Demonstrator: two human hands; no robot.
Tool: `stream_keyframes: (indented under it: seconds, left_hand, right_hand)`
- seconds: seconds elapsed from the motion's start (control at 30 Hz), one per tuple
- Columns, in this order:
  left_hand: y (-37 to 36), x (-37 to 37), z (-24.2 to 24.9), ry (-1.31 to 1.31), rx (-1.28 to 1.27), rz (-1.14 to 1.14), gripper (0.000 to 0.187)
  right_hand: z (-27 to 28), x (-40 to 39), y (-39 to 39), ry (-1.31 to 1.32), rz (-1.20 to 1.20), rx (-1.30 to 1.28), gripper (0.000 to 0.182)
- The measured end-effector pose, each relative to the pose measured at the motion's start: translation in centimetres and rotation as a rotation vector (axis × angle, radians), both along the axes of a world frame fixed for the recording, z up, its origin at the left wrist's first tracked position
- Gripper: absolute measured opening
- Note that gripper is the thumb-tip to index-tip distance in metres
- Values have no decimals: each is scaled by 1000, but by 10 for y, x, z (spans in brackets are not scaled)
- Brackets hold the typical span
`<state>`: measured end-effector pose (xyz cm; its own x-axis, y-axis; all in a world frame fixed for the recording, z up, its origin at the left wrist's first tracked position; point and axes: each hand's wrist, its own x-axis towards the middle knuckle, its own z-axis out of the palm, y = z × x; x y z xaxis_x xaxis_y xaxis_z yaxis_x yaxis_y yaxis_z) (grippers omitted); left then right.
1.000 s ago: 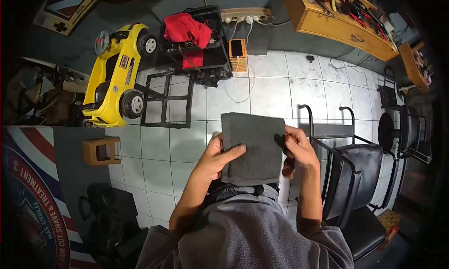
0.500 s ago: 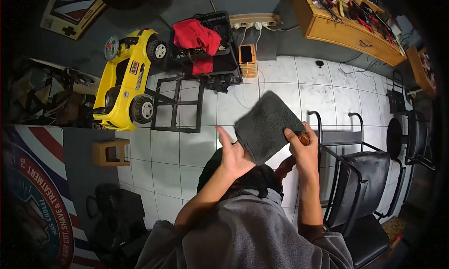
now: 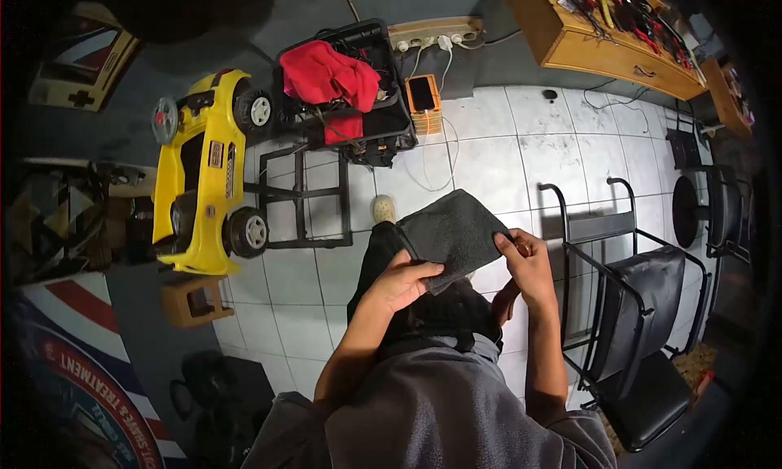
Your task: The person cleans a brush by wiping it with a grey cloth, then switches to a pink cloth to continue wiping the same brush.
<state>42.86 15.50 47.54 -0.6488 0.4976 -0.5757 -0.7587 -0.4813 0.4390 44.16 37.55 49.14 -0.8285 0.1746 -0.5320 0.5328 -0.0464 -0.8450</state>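
A dark grey folded cloth (image 3: 456, 233) is stretched between my two hands in front of my lap. My left hand (image 3: 399, 281) pinches its lower left corner, with the thumb lying on top. At the right corner, my right hand (image 3: 529, 264) grips the cloth with the thumb above and the fingers curled underneath. The underside of the cloth and some fingertips are hidden. Beneath it are my dark-clad legs, and a light clog (image 3: 384, 209) shows past its left side.
Ahead on the left stand a yellow toy car (image 3: 204, 176), a black metal frame (image 3: 303, 196) and a black crate (image 3: 391, 86) with red cloth (image 3: 330, 74). A phone (image 3: 422, 94) charges on an orange stack. To the right is a black chair (image 3: 639, 306); a wooden drawer table (image 3: 619, 61) holds tools.
My left hand has gone from open, thumb spread beside the cloth, to pinching its corner. The cloth has tilted flatter and lower. The view has shifted slightly, and a clog now shows.
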Motion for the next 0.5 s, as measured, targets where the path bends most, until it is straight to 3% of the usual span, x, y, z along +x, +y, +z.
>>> stream_keyframes:
  seconds: [0.07, 0.13, 0.17, 0.4, 0.5]
  left_hand:
    - [-24, -27, -19, -42, 59, -41, 31]
    - [-43, -57, -32, -418, 20, -5, 31]
    - [-55, -67, -51, -381, 1, -10, 32]
    - [-122, -149, -51, -155, -138, -210, 56]
    - [-140, -169, -51, -177, -168, -303, 48]
  right_hand:
    - [-2, -21, -24, 24, 9, 22, 25]
    - [-9, -49, -50, 11, -29, -21, 21]
    - [-15, -62, -61, 6, -41, 5, 20]
    - [-33, -116, -128, -78, -180, 15, 16]
    - [-42, -115, -147, -31, -321, -1, 14]
